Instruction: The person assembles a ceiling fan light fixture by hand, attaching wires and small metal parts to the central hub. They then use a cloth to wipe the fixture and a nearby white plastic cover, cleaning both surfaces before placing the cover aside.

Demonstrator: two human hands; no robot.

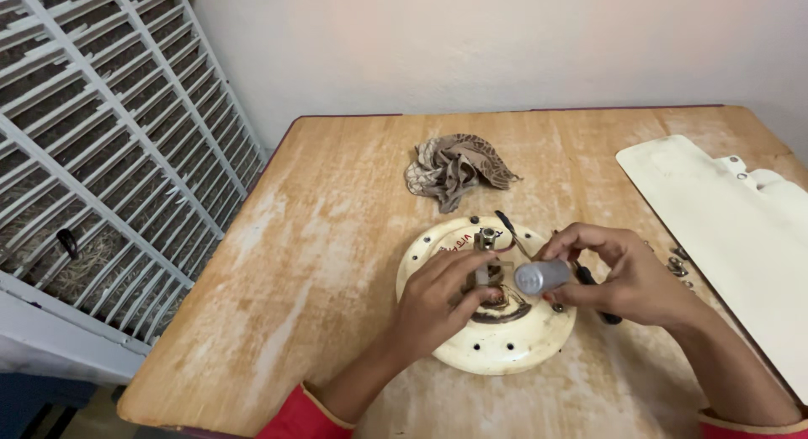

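A round cream-coloured motor housing [505, 346] lies flat on the wooden table [337, 237], with a metal shaft and nut [486, 237] standing up from its centre. My left hand [438, 300] rests on the housing, fingers touching the shaft and the dark bearing area at its base. My right hand [619, 275] holds a small grey cylinder [541, 276], like a capacitor, just right of the shaft. A dark-handled tool [589, 287] lies under my right hand across the housing rim.
A crumpled brown patterned rag [454, 168] lies behind the housing. Cream fan blades [724, 228] lie at the table's right side, with small screws [676, 265] beside them. A white slatted cooler grille [101, 153] stands at the left.
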